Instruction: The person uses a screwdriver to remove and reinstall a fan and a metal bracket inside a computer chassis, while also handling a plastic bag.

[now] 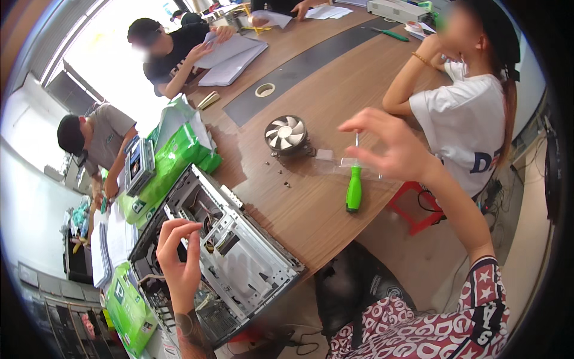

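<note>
My left hand (178, 258) hovers over an opened computer case (236, 263), its fingers loosely bent and a small gap between thumb and forefinger, with nothing seen in it. The case lies on its side at the table's near left edge, its metal frame and some cables showing. My right hand (391, 146) is over the table with thumb and fingers apart, slightly blurred. Between those fingers shows the shaft of a green-handled screwdriver (354, 188); I see no grip on it. Beside it lies a clear plastic package (326, 164). A round CPU cooler fan (287, 134) stands farther left.
Small screws (287, 184) lie near the fan. Green plastic bags (197, 143) and a metal drive (140, 167) sit beyond the case. A tape roll (265, 90) and green-handled pliers (394, 36) lie farther back. A person in white (463, 113) leans at the right; others sit opposite. A red stool (412, 206) stands below.
</note>
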Tool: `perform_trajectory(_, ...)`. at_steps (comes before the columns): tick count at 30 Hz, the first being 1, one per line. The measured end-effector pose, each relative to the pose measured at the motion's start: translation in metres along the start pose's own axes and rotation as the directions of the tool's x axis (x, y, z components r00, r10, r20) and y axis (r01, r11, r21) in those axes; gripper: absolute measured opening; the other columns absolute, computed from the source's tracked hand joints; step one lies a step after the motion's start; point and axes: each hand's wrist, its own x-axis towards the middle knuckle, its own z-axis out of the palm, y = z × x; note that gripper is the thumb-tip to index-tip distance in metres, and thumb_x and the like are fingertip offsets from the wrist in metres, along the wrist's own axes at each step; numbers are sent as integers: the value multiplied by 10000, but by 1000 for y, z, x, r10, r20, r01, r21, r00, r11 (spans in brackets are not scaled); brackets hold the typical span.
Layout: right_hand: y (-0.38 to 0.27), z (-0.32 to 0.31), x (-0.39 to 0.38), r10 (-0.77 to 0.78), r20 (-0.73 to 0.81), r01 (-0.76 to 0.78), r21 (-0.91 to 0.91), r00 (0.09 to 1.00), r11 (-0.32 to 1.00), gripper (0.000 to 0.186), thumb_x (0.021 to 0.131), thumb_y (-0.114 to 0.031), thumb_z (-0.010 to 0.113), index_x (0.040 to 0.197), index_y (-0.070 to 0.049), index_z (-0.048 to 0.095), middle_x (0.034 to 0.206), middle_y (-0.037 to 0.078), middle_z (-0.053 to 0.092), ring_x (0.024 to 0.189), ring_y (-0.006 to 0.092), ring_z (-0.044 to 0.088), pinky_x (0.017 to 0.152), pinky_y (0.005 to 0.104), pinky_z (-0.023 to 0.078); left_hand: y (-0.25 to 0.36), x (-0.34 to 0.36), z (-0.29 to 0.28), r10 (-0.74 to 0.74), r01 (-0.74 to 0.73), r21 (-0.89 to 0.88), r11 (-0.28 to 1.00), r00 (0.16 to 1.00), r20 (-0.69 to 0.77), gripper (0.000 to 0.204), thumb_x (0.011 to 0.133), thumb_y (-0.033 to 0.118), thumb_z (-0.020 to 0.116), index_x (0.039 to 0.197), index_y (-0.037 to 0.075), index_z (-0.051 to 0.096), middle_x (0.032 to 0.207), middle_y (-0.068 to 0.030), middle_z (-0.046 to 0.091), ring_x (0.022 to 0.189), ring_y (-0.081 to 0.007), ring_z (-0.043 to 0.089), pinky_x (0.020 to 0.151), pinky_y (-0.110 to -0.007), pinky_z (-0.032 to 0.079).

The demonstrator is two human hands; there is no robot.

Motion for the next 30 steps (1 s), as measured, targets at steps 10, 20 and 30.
perform_trajectory(10, 26, 133, 130, 157, 530, -89, -153, 834, 984, 631, 801, -393, 761, 1261, -9, 562, 1127, 249, 647, 1085, 375, 614, 932, 420, 489, -2, -3, -1, 46, -45, 49, 998, 999, -9, 95, 873, 6, 608, 929, -22, 678, 911, -85, 596, 795, -162, 564, 725, -266, 448)
perform_trajectory(20, -16, 159, 116, -154, 352, 264, -291, 923, 920, 409, 857, -286, 687, 1177, -56, 577, 1192, 170, 593, 1097, 329, 611, 869, 452, 529, -5, -1, 8, 77, -80, 78, 994, 996, 40, 84, 868, -2, 608, 893, -22, 685, 889, -98, 605, 779, -177, 579, 699, -277, 459)
perform_trajectory(30, -33, 47, -23, -146, 835, 659, -298, 531, 691, 318, 679, -85, 729, 977, -53, 622, 1026, 91, 559, 1032, 256, 555, 823, 378, 514, -24, 1, 8, 92, -98, 80, 992, 993, 74, 60, 834, 35, 664, 883, 0, 660, 872, -131, 599, 791, -317, 617, 708, -355, 488)
